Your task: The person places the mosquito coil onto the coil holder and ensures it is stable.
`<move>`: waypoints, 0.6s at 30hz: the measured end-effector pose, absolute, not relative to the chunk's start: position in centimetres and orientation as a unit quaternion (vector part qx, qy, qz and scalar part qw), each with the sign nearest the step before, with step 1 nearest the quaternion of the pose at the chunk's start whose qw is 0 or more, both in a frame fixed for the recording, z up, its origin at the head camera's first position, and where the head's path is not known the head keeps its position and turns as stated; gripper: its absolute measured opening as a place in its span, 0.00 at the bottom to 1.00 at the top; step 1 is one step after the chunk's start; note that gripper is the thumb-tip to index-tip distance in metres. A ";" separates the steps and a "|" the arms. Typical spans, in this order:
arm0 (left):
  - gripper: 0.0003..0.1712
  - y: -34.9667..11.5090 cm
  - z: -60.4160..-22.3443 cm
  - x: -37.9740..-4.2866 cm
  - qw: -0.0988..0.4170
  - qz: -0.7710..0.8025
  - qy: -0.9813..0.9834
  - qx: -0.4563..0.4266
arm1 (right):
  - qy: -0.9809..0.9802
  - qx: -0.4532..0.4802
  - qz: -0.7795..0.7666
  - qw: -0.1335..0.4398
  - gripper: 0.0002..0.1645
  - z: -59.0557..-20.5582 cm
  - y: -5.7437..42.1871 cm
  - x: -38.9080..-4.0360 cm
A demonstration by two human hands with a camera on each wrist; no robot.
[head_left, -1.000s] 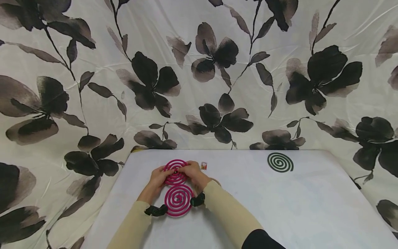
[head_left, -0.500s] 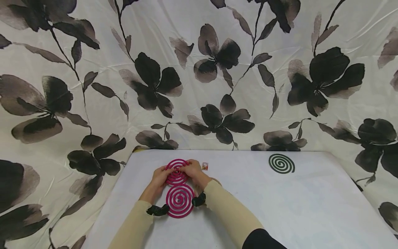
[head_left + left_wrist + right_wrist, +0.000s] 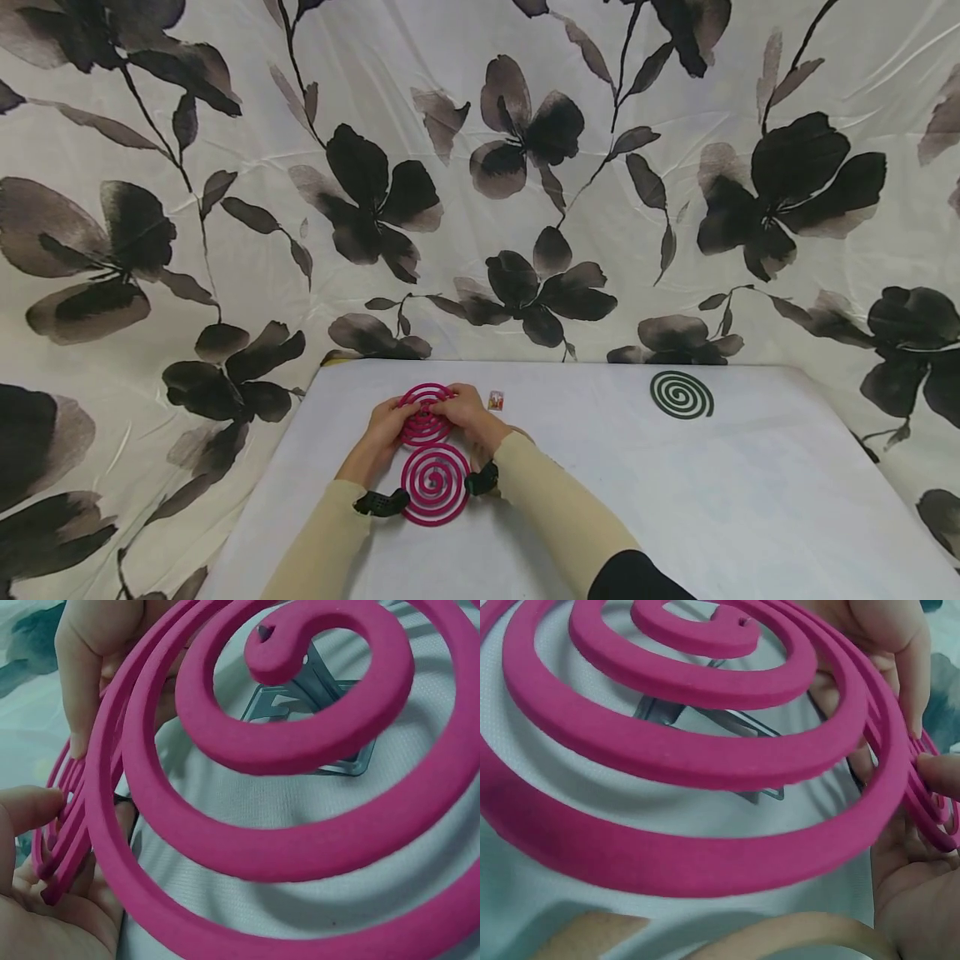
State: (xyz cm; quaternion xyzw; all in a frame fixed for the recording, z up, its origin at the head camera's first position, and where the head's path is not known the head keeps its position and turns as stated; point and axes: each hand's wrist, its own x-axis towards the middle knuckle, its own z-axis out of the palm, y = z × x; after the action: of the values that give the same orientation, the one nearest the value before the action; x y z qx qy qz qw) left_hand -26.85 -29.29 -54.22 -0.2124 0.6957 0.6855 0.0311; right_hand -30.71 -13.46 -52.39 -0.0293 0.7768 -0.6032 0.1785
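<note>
Both hands hold one pink mosquito coil [image 3: 426, 432] at the left of the table. The left hand [image 3: 383, 423] grips its left side and the right hand [image 3: 468, 410] its right side, with both thumbs near its centre. In the left wrist view that held coil shows nearly edge-on, partly covered by fingers. Just nearer lies a second pink mosquito coil [image 3: 435, 485], between the two wrists. Its inner end sits on the tip of a metal coil stand [image 3: 311, 684], which raises it above the white cloth.
A dark green mosquito coil [image 3: 682, 395] lies at the back right of the white table [image 3: 675, 500]. A small colourful card or packet [image 3: 496, 401] is beside the right hand. Behind the table hangs a floral curtain [image 3: 450, 225].
The view has shifted slightly. Both hands keep their hold on the pink mosquito coil, with hardly any movement of the fingers. The other coils stay where they were.
</note>
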 end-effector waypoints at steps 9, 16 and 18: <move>0.31 -29.3 -54.4 -27.1 0.041 0.686 0.695 -0.210 | 0.778 -0.026 -0.598 0.192 0.21 -52.3 -13.1 -30.8; 0.31 -29.2 -54.6 -27.2 0.047 0.670 0.712 -0.205 | 0.774 -0.001 -0.604 0.190 0.22 -52.3 -13.3 -30.5; 0.31 -29.3 -54.5 -27.2 0.050 0.664 0.719 -0.201 | 0.770 0.005 -0.608 0.192 0.21 -52.2 -13.3 -30.4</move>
State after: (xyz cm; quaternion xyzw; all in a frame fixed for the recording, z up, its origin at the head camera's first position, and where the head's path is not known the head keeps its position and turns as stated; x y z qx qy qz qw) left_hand -27.20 -29.28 -54.47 -0.2010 0.7189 0.6636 0.0497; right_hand -30.40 -13.29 -52.19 0.0046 0.7703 -0.6080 0.1921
